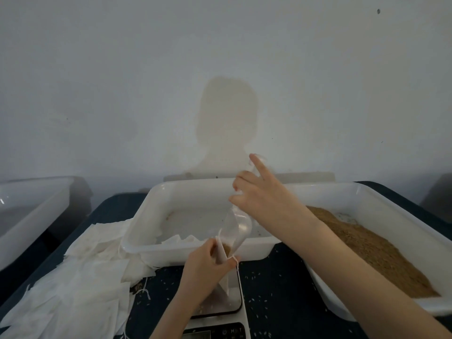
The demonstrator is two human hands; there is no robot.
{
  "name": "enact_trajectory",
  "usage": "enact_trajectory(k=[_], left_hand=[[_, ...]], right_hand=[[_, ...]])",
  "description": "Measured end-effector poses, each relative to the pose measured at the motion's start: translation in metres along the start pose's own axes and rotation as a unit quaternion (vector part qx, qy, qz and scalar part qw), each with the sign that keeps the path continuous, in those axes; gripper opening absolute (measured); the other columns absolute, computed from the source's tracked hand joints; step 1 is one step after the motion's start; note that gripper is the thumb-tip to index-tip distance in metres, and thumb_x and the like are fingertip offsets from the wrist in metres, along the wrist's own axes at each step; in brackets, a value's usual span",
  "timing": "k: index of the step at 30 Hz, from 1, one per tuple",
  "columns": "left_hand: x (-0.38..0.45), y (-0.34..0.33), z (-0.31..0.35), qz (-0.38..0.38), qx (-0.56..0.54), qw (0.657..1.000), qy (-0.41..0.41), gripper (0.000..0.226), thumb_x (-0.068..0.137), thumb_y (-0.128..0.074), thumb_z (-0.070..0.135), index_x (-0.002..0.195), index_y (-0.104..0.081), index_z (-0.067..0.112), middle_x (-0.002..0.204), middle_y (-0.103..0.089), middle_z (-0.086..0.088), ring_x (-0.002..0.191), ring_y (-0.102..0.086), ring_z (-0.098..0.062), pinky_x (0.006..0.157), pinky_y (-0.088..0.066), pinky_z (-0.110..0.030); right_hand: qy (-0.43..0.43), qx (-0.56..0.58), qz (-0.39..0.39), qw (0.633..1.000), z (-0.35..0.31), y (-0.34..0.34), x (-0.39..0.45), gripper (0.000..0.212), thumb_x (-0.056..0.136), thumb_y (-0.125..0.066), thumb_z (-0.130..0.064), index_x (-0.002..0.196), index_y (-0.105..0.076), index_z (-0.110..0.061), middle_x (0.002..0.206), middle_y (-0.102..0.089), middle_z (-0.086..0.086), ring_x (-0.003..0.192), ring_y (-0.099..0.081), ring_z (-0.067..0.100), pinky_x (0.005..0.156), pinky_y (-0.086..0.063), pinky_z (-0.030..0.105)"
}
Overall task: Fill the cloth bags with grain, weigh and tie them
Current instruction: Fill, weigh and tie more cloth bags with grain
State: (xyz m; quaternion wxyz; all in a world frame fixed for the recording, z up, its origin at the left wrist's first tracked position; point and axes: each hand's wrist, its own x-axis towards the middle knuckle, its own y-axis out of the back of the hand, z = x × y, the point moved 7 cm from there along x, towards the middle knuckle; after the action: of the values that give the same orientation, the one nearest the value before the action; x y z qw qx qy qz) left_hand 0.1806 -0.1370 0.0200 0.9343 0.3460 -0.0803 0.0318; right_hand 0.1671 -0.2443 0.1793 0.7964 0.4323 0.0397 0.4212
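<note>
My left hand (204, 267) grips a small white cloth bag (223, 270) by its open mouth, just above the digital scale (221, 311). My right hand (260, 194) holds the handle of a clear plastic scoop (238, 228), tilted steeply with its lip in the bag's mouth. Brown grain shows at the scoop's lower end. The bag's white drawstring (238, 275) hangs down on its right side. A heap of brown grain (367, 243) lies in the white tray (401, 209) on the right.
A white tray (146, 216) stands behind the scale with a few cloth bags in its front corner. A pile of empty white cloth bags (80, 277) covers the dark table at left. Another white tray (31, 204) sits far left. Loose grains dot the tabletop.
</note>
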Motion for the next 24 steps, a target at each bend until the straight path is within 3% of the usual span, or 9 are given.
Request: enact_trajectory(k=[4,10,14,18,22,24], left_hand=[[-0.001,-0.004,-0.001,0.001,-0.012,1.0,0.023,0.031,0.072,-0.069,0.051,0.088,-0.056,0.028,0.084,-0.065,0.004,0.08,-0.063,-0.015,0.074,-0.054,-0.03],[-0.001,0.002,0.004,-0.003,-0.032,0.999,0.019,0.027,0.075,-0.071,0.043,0.089,-0.053,0.03,0.082,-0.061,0.01,0.073,-0.058,-0.004,0.059,-0.043,-0.011],[-0.001,0.004,0.008,-0.002,-0.034,0.999,0.003,0.028,0.075,-0.071,0.04,0.092,-0.053,0.028,0.083,-0.061,0.01,0.076,-0.059,-0.006,0.063,-0.047,-0.015],[-0.001,0.002,0.011,-0.008,-0.031,0.999,-0.001,0.028,0.077,-0.072,0.036,0.095,-0.055,0.023,0.084,-0.062,0.007,0.076,-0.059,-0.009,0.065,-0.047,-0.018],[-0.001,0.008,0.013,0.005,-0.066,0.998,-0.025,0.012,0.084,-0.068,0.025,0.086,-0.059,0.017,0.075,-0.06,0.007,0.066,-0.054,-0.003,0.062,-0.043,-0.01],[0.0,0.01,0.011,0.006,-0.074,0.997,-0.033,0.013,0.087,-0.064,0.022,0.077,-0.056,0.018,0.067,-0.056,0.009,0.059,-0.046,0.0,0.057,-0.038,-0.008]], right_hand=[[0.04,-0.007,0.021,0.999,-0.008,0.017,0.012,0.045,0.083,-0.032,0.014,0.101,-0.062,-0.014,0.109,-0.056,0.006,0.119,-0.043,0.028,0.109,0.024,0.047],[-0.023,0.029,-0.014,0.999,0.017,-0.002,-0.002,0.045,0.084,-0.044,0.007,0.111,-0.062,-0.024,0.112,-0.056,-0.001,0.12,-0.044,0.02,0.114,0.016,0.05],[-0.055,0.084,-0.034,0.994,0.035,-0.021,-0.016,0.049,0.092,-0.046,0.001,0.126,-0.057,-0.033,0.123,-0.054,-0.005,0.124,-0.043,0.015,0.115,0.013,0.048],[-0.068,0.135,-0.004,0.988,0.044,-0.032,-0.03,0.044,0.095,-0.05,-0.007,0.129,-0.057,-0.035,0.122,-0.056,-0.008,0.124,-0.044,0.013,0.117,0.01,0.042],[-0.115,0.142,-0.026,0.983,0.065,-0.055,-0.049,0.04,0.099,-0.048,-0.024,0.136,-0.047,-0.04,0.13,-0.05,-0.013,0.127,-0.04,0.01,0.116,-0.009,0.034],[-0.154,0.17,-0.023,0.973,0.079,-0.066,-0.062,0.038,0.098,-0.051,-0.028,0.134,-0.05,-0.04,0.124,-0.053,-0.014,0.12,-0.045,0.009,0.106,-0.023,0.025]])
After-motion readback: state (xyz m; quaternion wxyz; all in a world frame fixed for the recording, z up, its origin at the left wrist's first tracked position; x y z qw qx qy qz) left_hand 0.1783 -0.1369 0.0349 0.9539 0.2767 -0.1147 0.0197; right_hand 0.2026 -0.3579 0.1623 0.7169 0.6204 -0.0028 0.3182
